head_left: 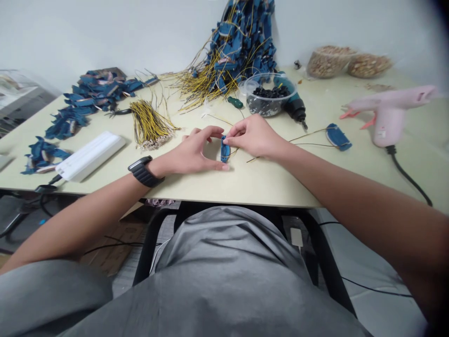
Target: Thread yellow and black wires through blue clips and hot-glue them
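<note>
Our right hand (250, 135) pinches the curved, blue plastic-looking piece (225, 153) over the pale-yellow tabletop (273, 187); whether our left hand (189, 152) grips it, we cannot tell. Snagging the thin dark wire (252, 159) could twist it.

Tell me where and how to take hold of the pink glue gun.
Grip the pink glue gun by its handle, probably best from the near right: it juts toward the table's near edge, with nozzle and orange trigger facing left, so the palm would meet its back.
</note>
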The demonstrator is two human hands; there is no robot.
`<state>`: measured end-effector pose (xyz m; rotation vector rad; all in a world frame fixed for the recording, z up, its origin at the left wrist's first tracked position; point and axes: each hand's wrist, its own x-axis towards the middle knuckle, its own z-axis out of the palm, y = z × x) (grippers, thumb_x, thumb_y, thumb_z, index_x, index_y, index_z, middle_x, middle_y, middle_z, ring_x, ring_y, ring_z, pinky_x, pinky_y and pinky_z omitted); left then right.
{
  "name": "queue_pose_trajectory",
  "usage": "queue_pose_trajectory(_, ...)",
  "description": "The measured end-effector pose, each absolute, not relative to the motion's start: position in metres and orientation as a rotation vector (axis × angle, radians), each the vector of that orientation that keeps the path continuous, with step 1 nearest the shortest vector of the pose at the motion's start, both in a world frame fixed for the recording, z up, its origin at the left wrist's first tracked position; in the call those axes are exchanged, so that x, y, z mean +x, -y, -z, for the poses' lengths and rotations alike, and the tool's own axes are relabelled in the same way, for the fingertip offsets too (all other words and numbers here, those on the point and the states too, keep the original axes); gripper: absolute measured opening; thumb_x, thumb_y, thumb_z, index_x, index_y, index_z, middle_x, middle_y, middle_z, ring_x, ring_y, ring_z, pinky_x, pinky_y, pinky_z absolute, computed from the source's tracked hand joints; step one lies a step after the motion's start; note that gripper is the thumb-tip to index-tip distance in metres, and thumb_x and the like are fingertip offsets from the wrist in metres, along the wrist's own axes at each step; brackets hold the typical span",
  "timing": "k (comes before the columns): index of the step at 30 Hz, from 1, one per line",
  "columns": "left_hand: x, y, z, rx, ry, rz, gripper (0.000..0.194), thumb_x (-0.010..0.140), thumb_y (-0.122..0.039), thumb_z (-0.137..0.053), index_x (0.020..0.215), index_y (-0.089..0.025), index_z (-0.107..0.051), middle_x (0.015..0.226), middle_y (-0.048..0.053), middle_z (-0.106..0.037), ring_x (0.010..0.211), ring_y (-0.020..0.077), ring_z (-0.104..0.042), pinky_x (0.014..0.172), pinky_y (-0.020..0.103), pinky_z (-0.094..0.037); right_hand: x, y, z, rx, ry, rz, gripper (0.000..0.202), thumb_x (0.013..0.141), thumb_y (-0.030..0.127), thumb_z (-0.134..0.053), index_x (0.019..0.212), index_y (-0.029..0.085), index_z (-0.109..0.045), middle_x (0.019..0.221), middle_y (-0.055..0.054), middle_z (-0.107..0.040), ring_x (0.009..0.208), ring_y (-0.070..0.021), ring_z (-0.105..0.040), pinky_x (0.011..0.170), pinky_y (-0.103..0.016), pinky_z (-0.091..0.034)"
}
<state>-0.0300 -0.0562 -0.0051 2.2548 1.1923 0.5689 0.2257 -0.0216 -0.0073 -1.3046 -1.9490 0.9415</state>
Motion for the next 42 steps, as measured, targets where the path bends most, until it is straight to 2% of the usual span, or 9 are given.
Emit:
queue_pose_trajectory(5, -0.026, 0.057, 0.020, 2.126, -1.124, -0.742, 0.104, 0.081, -0.073, -0.111, 0.162, -0.023, -0.069, 0.164, 0.023, -0.080, 0.160, 0.0483, -0.075, 0.137, 0.065, -0.058, 0.227, 0.021, 0.008, -1.296, 1.926, -0.955, 0.017, 0.096, 0.015, -0.106, 0.088, 0.020, -0.092, 0.085, -0.008, -0.086, 0.079, -0.0234, -0.073, 0.077, -0.041, -0.060)
queue_pose_trajectory(7, -0.026, 0.055, 0.023, 2.094, -1.117, -0.770, 0.098, 0.080, -0.068, -0.113, 0.156, -0.023, -0.072, 0.164, 0.021, -0.080, 0.157, 0.0460, -0.077, 0.136, 0.063, -0.059, 0.227, 0.022, 0.008, -1.297, 1.910, -0.963, 0.019, 0.096, 0.012, -0.105, 0.086, 0.020, -0.091, 0.083, -0.007, -0.085, 0.078, -0.0227, -0.072, 0.076, -0.040, -0.058)
queue_pose_trajectory(11, -0.023, 0.057, 0.017, 2.148, -1.211, -0.699, 0.096, 0.078, -0.067, -0.113, 0.157, -0.025, -0.077, 0.164, 0.018, -0.082, 0.158, 0.0494, -0.070, 0.138, 0.071, -0.051, 0.226, 0.022, 0.009, -1.293, 1.868, -0.990, 0.027, 0.097, 0.004, -0.100, 0.081, 0.022, -0.089, 0.082, -0.006, -0.085, 0.077, -0.0221, -0.071, 0.079, -0.042, -0.056)
queue_pose_trajectory(15, -0.019, 0.060, 0.008, 2.201, -1.315, -0.572, 0.092, 0.082, -0.069, -0.107, 0.159, -0.026, -0.082, 0.158, 0.016, -0.086, 0.154, 0.0518, -0.067, 0.135, 0.077, -0.046, 0.225, 0.021, 0.011, -1.281, 1.850, -0.992, 0.029, 0.097, 0.004, -0.101, 0.079, 0.022, -0.087, 0.082, -0.007, -0.084, 0.078, -0.0238, -0.073, 0.083, -0.045, -0.059)
queue_pose_trajectory(23, -0.022, 0.052, 0.016, 2.069, -1.112, -0.724, 0.082, 0.080, -0.054, -0.111, 0.150, -0.023, -0.081, 0.155, 0.015, -0.086, 0.145, 0.0404, -0.076, 0.133, 0.062, -0.056, 0.227, 0.019, 0.014, -1.230, 1.839, -1.004, 0.024, 0.095, 0.017, -0.110, 0.083, 0.022, -0.090, 0.085, -0.009, -0.085, 0.079, -0.0255, -0.074, 0.085, -0.047, -0.064)
queue_pose_trajectory(26, -0.023, 0.048, 0.022, 2.005, -1.038, -0.833, 0.082, 0.077, -0.048, -0.113, 0.147, -0.023, -0.077, 0.160, 0.016, -0.083, 0.148, 0.0385, -0.078, 0.135, 0.059, -0.058, 0.227, 0.020, 0.011, -1.202, 1.815, -0.994, 0.022, 0.096, 0.016, -0.108, 0.084, 0.021, -0.091, 0.084, -0.008, -0.085, 0.079, -0.0242, -0.073, 0.083, -0.045, -0.063)
queue_pose_trajectory(29, -0.023, 0.042, 0.032, 1.953, -0.951, -0.958, 0.086, 0.075, -0.050, -0.117, 0.144, -0.025, -0.073, 0.164, 0.016, -0.080, 0.154, 0.0389, -0.078, 0.136, 0.057, -0.060, 0.228, 0.022, 0.006, -1.212, 1.754, -1.010, 0.020, 0.098, 0.011, -0.105, 0.085, 0.021, -0.092, 0.086, -0.007, -0.086, 0.079, -0.0228, -0.072, 0.081, -0.042, -0.059)
queue_pose_trajectory(33, -0.022, 0.034, 0.045, 1.920, -0.867, -1.103, 0.092, 0.075, -0.056, -0.120, 0.145, -0.027, -0.069, 0.163, 0.016, -0.079, 0.156, 0.0391, -0.078, 0.135, 0.056, -0.060, 0.228, 0.023, 0.002, -1.205, 1.680, -1.064, 0.019, 0.099, 0.014, -0.106, 0.087, 0.021, -0.093, 0.088, -0.006, -0.086, 0.080, -0.0215, -0.072, 0.081, -0.040, -0.058)
queue_pose_trajectory(42, -0.021, 0.036, 0.042, 1.979, -0.883, -1.159, 0.086, 0.082, -0.073, -0.117, 0.143, -0.027, -0.077, 0.156, 0.014, -0.084, 0.146, 0.0344, -0.081, 0.128, 0.052, -0.062, 0.230, 0.023, 0.005, -1.144, 1.639, -1.098, 0.025, 0.096, 0.034, -0.115, 0.091, 0.023, -0.094, 0.097, -0.007, -0.091, 0.095, -0.0241, -0.081, 0.092, -0.039, -0.066)
